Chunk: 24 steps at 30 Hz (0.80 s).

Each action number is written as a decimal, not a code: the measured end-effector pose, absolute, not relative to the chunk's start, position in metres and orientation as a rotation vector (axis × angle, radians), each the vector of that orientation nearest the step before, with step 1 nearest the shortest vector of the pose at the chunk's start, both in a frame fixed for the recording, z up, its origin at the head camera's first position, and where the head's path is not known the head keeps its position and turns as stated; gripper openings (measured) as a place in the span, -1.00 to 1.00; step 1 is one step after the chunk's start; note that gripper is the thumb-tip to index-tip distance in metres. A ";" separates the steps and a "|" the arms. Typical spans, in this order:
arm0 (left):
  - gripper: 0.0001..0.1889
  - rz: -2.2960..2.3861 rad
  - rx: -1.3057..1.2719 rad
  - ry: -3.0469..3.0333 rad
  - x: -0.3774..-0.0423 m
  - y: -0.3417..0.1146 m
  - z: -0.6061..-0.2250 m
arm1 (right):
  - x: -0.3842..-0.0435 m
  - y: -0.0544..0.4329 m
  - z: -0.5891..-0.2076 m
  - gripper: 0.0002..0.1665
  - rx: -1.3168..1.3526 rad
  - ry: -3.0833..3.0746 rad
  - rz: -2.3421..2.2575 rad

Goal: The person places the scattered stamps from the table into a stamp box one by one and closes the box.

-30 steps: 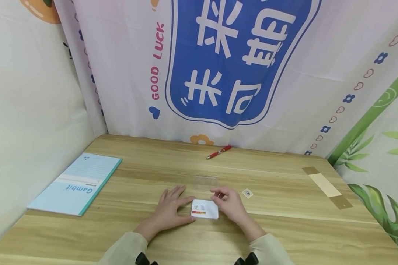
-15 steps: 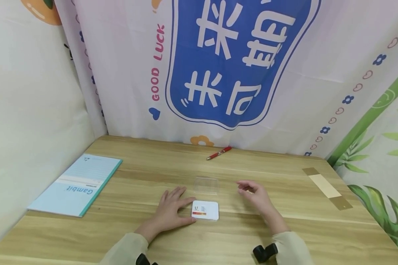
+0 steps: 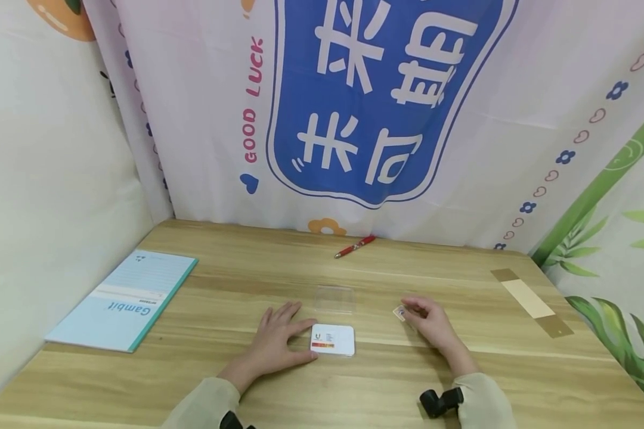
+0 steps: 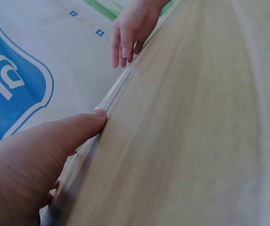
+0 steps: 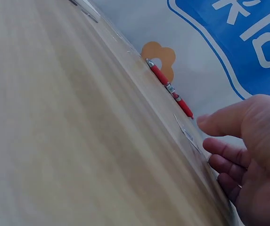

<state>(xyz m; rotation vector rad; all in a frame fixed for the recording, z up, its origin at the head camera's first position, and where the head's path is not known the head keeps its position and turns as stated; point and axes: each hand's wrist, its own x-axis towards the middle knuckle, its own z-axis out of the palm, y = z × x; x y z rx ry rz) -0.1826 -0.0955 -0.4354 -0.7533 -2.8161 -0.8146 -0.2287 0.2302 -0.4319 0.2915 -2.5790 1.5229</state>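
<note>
Beside the right fingers [image 5: 228, 153] lies a printed square [image 3: 399, 312].

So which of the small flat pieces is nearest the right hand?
The small printed square, beside the right hand; the white card is at the left hand, and the clear plastic piece lies beyond that card.

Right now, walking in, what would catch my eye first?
Probably the big blue panel with white characters on the curtain behind the table. Then the white card, low in the head view, with the left hand spread at its left edge, while the right hand is beside a small square piece. The red pen near the table's back edge stands out too.
</note>
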 end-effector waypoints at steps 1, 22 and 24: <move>-0.36 -0.817 -0.754 -2.815 -0.182 -0.095 -0.435 | -0.229 0.231 -0.432 -0.67 0.308 -2.593 1.497; -0.37 -0.817 -0.745 -2.819 -0.182 -0.096 -0.435 | -0.232 0.231 -0.435 -0.70 0.281 -2.753 1.141; -0.36 -0.816 -0.745 -2.823 -0.182 -0.096 -0.435 | -0.232 0.231 -0.436 -0.70 0.269 -2.736 1.149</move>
